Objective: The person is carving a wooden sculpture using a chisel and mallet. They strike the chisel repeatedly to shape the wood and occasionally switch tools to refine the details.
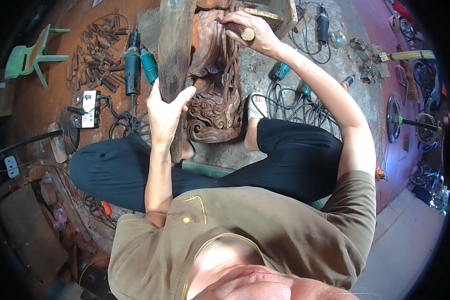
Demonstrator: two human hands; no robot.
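Observation:
A dark carved wooden piece (pixel 215 107) with swirling relief lies on the floor between my feet. Over its left side runs a long rough wooden plank (pixel 174 50). My left hand (pixel 164 112) grips the plank near its lower end, thumb on the right edge and fingers along the left one. Up at the far part of the carving, my right hand (pixel 250 32) is closed round a wooden-handled chisel (pixel 246 34). Its round butt points back toward me, and a small dark blade tip shows beside the fingers, close to the carved surface.
Several wooden-handled chisels (pixel 97 60) are heaped at the left, near a teal power tool (pixel 131 70) and a white power strip (pixel 89 109). A green plastic stool (pixel 31 57) stands farther left. Tangled cables (pixel 300 107) and another power tool (pixel 322 27) lie at the right.

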